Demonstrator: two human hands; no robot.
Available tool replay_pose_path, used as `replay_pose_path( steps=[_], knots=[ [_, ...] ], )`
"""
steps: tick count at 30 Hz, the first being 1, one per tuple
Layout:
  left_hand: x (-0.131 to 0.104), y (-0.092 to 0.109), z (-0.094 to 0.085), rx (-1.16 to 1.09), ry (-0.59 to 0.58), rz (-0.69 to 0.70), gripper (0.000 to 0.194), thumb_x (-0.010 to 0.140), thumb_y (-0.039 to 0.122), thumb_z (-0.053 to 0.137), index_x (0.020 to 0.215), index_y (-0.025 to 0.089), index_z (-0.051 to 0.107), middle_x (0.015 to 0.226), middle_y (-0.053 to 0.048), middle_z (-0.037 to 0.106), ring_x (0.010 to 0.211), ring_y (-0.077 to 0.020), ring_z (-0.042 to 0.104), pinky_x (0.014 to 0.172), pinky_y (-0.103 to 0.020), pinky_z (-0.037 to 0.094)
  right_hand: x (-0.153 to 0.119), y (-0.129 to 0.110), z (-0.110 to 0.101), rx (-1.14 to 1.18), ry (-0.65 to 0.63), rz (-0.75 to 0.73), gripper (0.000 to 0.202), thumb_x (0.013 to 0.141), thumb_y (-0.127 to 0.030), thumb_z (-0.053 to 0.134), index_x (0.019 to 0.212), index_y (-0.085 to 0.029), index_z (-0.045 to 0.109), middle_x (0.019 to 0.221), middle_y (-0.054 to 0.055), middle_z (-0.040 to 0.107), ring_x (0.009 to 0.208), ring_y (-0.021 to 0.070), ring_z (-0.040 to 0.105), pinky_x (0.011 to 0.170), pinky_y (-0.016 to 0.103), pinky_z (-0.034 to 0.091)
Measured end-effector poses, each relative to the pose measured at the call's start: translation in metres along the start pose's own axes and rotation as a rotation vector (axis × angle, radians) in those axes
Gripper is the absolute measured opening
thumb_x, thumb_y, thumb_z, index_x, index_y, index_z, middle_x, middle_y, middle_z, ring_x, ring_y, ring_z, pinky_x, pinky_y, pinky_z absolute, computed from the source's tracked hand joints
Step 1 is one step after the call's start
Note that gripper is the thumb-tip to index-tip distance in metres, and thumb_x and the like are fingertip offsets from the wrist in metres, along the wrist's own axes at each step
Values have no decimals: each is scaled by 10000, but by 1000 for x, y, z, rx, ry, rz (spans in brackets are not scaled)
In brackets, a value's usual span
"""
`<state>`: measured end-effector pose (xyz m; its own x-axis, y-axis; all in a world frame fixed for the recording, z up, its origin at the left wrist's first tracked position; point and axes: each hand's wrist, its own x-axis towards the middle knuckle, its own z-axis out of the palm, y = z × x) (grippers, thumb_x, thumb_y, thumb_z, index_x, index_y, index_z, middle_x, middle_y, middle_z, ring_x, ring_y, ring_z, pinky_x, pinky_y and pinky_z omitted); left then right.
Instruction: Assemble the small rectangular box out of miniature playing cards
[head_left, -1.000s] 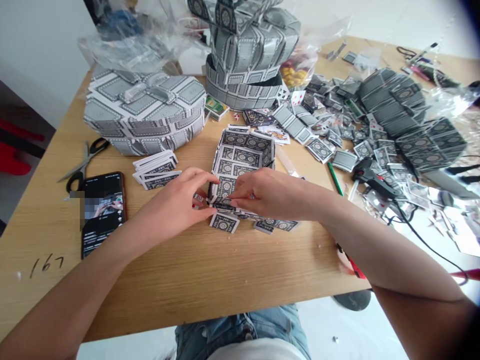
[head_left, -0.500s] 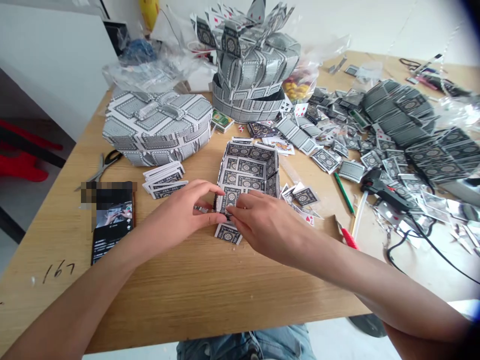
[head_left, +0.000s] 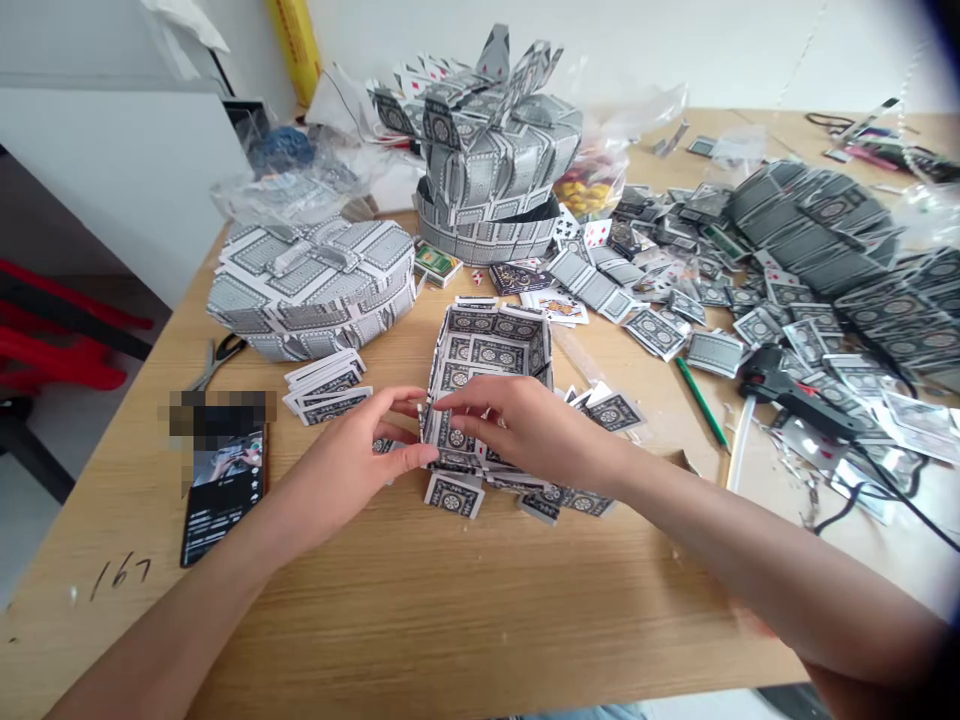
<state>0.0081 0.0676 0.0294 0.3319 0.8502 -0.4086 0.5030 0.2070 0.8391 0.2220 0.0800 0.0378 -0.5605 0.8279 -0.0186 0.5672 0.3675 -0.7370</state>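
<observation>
An open-topped box [head_left: 491, 353] folded from dark patterned playing cards sits on the table before me. My left hand [head_left: 379, 440] is at its left wall from outside, with fingertips and thumb curled against the edge near the front left corner. My right hand [head_left: 525, 425] reaches over the front of the box; its fingers are inside, against the same left wall. The wall lies between the two hands. Loose card flaps stick out below the front side, among them one card [head_left: 454, 495]. My right palm and wrist hide part of the box's front and right side.
A stack of cards [head_left: 326, 387], a phone [head_left: 225, 490] and scissors [head_left: 214, 362] lie left. Behind stand a lidded card basket [head_left: 311, 285] and a taller card structure [head_left: 487, 165]. Right are a green pencil [head_left: 701, 403], a glue gun [head_left: 795, 395] and many folded cards [head_left: 716, 348].
My right hand has shifted from the front left corner to the inside of the left wall, its fingers less bunched. My left hand stays at that wall. The camera view has shifted.
</observation>
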Motion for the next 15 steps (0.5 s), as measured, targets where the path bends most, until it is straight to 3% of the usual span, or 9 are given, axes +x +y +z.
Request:
replay_pose_path(
  steps=[5,8,11,15],
  knots=[
    [2,-2,0,-52,56,7,560,715,457,768,1194,279,538,1190,-35,653,1012,-203,635,868,-357,525,16,3,5,20,-7,-121,256,910,-134,550,1123,-172,688,938,59,691,845,151,612,759,285,451],
    [0,-2,1,-90,88,-23,630,695,455,784,1241,306,507,1204,-39,646,939,-208,661,735,-337,565,16,2,7,30,9,-131,241,907,-120,556,1090,-182,699,935,50,702,846,149,624,765,285,459],
    [-2,1,1,-72,55,-39,539,718,466,762,1197,326,557,1241,-30,635,907,-212,677,630,-303,566,12,0,7,22,46,-77,199,898,-132,581,1052,-162,705,949,60,714,855,150,642,755,272,465],
    [-2,2,1,31,57,41,401,752,453,739,1116,337,622,1168,9,674,904,-194,681,672,-289,564,9,1,7,21,76,-26,134,888,-181,624,992,-149,704,929,55,720,838,142,652,728,246,465]
  ],
)
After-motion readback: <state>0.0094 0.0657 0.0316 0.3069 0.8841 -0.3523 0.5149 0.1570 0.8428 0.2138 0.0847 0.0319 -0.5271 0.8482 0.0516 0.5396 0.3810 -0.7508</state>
